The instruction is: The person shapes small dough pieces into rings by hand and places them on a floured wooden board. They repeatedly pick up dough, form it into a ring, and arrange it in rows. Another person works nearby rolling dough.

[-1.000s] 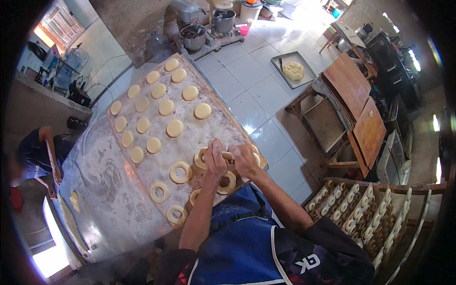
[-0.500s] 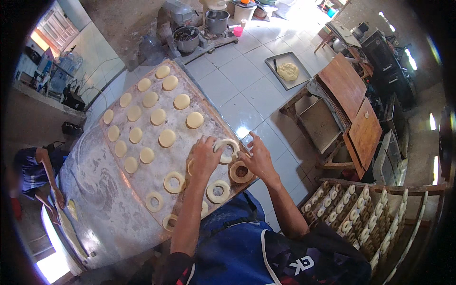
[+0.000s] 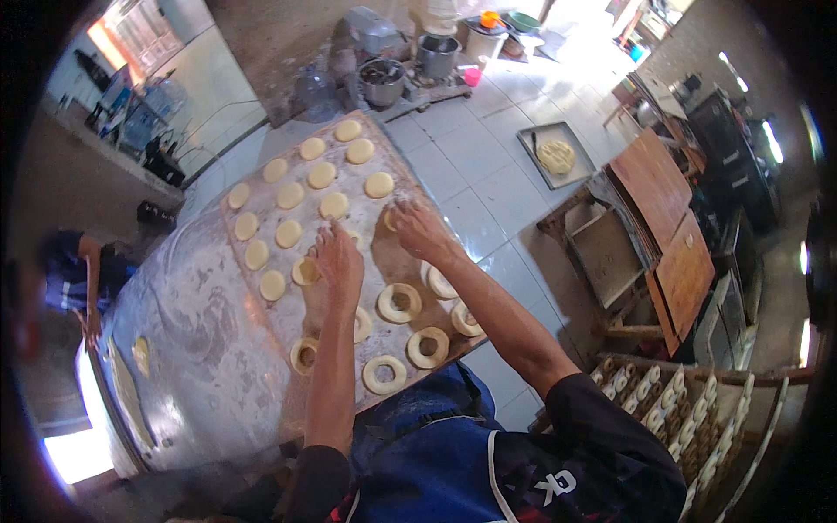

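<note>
Over the floured board, my left hand (image 3: 338, 260) has bent fingers and the thumb apart, close to a pale flat dough disc (image 3: 303, 272) that it partly covers. Another disc shows at its fingertips, half hidden. To the right, my right hand (image 3: 422, 232) has its fingers curled onto a dough disc (image 3: 390, 220), whose left edge shows. Below my hands lie several dough rings with open centres, among them a ring (image 3: 399, 302) between my forearms and a ring (image 3: 428, 348) by the front edge. My right forearm covers part of a ring (image 3: 441, 281).
Several uncut discs (image 3: 323, 174) lie on the board's (image 3: 261, 318) far half. A metal table (image 3: 205, 349) extends left, where another person (image 3: 83, 270) stands. A tray of dough (image 3: 556, 157) rests on the floor. Racked rings (image 3: 689, 418) stand at right; mixers (image 3: 382, 83) stand behind.
Both hands have moved away from the ring near the right edge, farther up the board to the plain discs. That ring now lies on the board. The view has shifted.
</note>
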Demonstrator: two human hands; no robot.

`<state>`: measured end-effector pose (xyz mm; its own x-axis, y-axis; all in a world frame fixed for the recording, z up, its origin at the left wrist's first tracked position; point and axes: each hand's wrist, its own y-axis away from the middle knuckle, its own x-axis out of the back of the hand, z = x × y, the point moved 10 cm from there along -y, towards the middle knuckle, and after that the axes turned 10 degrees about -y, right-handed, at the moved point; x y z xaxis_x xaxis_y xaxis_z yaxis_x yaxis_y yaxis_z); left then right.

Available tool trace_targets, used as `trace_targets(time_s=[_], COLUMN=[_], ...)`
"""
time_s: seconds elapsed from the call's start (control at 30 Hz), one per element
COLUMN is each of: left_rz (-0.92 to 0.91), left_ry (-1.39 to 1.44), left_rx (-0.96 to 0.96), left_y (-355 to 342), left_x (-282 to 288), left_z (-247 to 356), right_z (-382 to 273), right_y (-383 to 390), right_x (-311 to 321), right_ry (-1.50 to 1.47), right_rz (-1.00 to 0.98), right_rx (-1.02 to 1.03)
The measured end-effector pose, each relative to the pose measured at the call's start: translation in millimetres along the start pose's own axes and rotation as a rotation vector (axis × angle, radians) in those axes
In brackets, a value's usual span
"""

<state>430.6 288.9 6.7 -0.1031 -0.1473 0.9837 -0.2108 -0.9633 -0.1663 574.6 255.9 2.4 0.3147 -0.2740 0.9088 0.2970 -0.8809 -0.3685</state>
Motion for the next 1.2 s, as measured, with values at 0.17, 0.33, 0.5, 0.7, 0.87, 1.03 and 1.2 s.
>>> trace_targets(time_s=[0.17,0.33,0.5,0.7,0.87,1.03,1.2], left_rz=[-0.207,-0.034,0.25,0.249,0.192,0.237,0.064], left_ry=[0.013,0.651,1.018,0.845,0.266,0.621,1.182], left_rx=[-0.143,-0.144,0.029,0.433,0.461,0.39,0.417], left_y=[-13,-4,76,201,253,260,242], left_x=[-26,-6,59,97,89,72,48], left_z=[-17,-9,-106,-324,-399,-384,-346], right_z=[44,6,-112,-322,-378,-378,-377], right_y=[-6,-3,6,-36,-78,-79,-60], right_x=[-29,7,14,-73,-127,-135,-101], right_ry=[-0.268,-0.376,-0.972,-0.982,-0.453,-0.509,-1.176], right_rz=[-0.268,-0.182,-0.327,-0.522,-0.268,-0.61,-0.423], right_rx=[-0.485,-0.494,-0.578,-0.129,-0.057,-0.121,-0.425])
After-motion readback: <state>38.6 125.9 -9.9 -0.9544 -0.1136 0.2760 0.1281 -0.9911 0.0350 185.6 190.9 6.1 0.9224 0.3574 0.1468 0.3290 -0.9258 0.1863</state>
